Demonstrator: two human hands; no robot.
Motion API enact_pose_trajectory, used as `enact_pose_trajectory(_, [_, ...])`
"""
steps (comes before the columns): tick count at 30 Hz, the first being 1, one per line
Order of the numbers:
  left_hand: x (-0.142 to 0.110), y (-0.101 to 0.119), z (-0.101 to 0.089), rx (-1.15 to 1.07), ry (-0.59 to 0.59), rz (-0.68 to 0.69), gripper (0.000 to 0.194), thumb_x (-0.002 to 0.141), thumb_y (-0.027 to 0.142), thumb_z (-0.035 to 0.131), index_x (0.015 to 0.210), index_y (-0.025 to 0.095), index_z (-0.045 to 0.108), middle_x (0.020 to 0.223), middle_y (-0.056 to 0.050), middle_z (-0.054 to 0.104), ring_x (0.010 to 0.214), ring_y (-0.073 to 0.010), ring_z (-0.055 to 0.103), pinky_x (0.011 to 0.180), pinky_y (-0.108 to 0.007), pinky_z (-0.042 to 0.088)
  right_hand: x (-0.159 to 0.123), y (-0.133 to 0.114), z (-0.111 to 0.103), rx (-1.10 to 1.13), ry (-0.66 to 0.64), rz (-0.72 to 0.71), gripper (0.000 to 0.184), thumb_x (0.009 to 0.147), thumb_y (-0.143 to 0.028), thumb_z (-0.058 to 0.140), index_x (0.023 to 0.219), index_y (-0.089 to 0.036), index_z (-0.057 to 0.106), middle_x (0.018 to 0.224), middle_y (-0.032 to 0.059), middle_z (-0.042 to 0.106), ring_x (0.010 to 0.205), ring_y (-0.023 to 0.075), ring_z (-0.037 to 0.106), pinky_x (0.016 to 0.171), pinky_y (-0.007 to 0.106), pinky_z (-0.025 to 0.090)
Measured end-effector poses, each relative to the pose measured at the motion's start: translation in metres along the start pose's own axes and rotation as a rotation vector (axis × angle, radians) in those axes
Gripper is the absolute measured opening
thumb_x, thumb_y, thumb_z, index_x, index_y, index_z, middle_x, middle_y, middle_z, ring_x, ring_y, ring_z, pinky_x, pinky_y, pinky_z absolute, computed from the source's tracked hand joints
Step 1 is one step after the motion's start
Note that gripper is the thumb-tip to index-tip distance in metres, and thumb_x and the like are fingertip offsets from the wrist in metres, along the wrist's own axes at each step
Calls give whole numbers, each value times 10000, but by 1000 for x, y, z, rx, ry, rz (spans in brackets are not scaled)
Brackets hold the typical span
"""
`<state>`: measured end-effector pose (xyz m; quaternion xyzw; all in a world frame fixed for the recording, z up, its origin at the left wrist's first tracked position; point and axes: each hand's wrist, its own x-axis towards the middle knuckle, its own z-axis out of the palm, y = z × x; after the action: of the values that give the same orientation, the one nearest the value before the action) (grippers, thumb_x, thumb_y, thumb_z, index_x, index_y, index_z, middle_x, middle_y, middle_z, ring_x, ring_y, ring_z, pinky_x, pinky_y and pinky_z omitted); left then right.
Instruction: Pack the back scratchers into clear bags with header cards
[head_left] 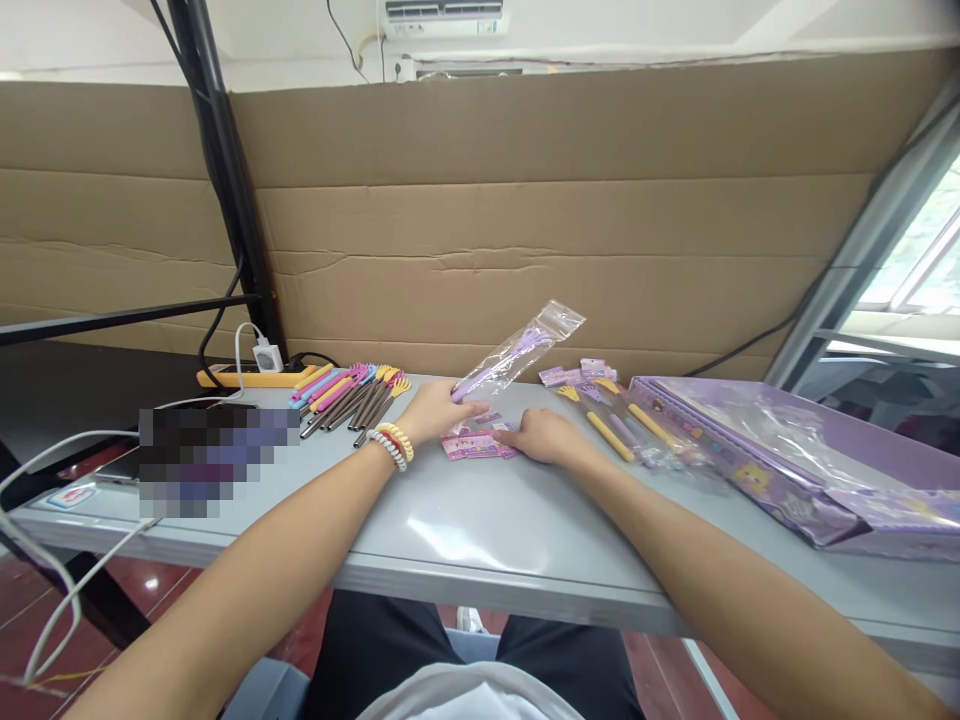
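Note:
My left hand (433,412) is closed around the handle of a purple back scratcher (529,340), which sits inside a clear plastic sleeve tilted up to the right. My right hand (544,437) has its fingertips pinched at the edge of the small pink and purple cards (480,443) lying on the table. To the left of my left hand lies a pile of loose back scratchers (352,395) with yellow, pink and blue claw ends and handles. Beyond my right hand, several bagged back scratchers (611,435) lie with purple cards at their tops.
A purple printed box (757,470) with clear plastic in it stands at the right of the grey table (480,530). On the left are a yellow power strip (251,379), white cables and a blurred item (202,455). A cardboard wall (525,220) closes off the back.

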<state>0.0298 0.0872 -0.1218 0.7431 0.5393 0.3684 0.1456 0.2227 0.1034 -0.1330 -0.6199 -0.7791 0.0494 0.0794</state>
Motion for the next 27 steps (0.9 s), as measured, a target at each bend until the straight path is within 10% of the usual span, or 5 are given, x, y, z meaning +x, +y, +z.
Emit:
enact_pose_trajectory(9, [8,-21,-13,255,57,13,581,793,712,302,570,190,426,576,-26,506,532,-144,429,513,-267,248,12,27,-6,358,136,-94,261,755,-379,551,611,-171,487,630,26,563,574,117,484,516,232,306])
enact_pose_trajectory(15, [8,-30,-17,355,47,24,566,830,669,268,574,194,441,555,-33,506,514,-153,438,513,-274,249,6,45,-22,927,123,-256,528,668,-389,617,1136,-181,489,520,-91,406,443,86,383,433,212,279])
enact_pose_trajectory(27, [9,-38,-14,412,-4,43,574,802,686,310,581,188,492,559,-35,528,534,-164,467,501,-271,246,16,56,-12,864,70,-187,306,541,-281,716,753,-155,535,537,-54,479,447,76,444,435,216,340])
